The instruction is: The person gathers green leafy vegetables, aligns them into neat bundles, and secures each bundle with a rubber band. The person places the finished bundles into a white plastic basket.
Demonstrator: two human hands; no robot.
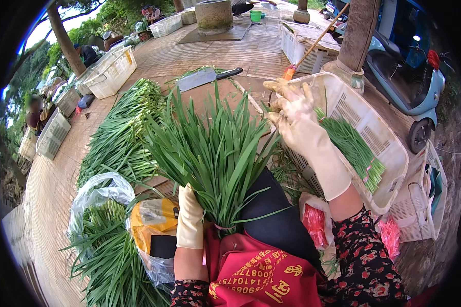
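A large bunch of flat green leaves, likely garlic chives (211,153), fans out upright from my lap. Its base bears a pink tie (224,229) near my red apron (261,268). My left hand (190,217), in a cream rubber glove, grips the bunch low on its left side, its fingers partly hidden by leaves. Raised to the right of the leaf tips, my right hand (296,115) wears a stained matching glove, its fingers apart and nothing visible in them. Beneath it is the rim of a white plastic crate (401,153) containing a tied green bundle (349,144).
A cleaver (199,78) lies on a board beyond the bunch. Loose chives (123,134) are heaped at left, above a plastic bag (100,188) of more greens. Pink plastic ties (314,226) sit by the crate. A wooden post (359,34) and scooter (403,76) stand at right.
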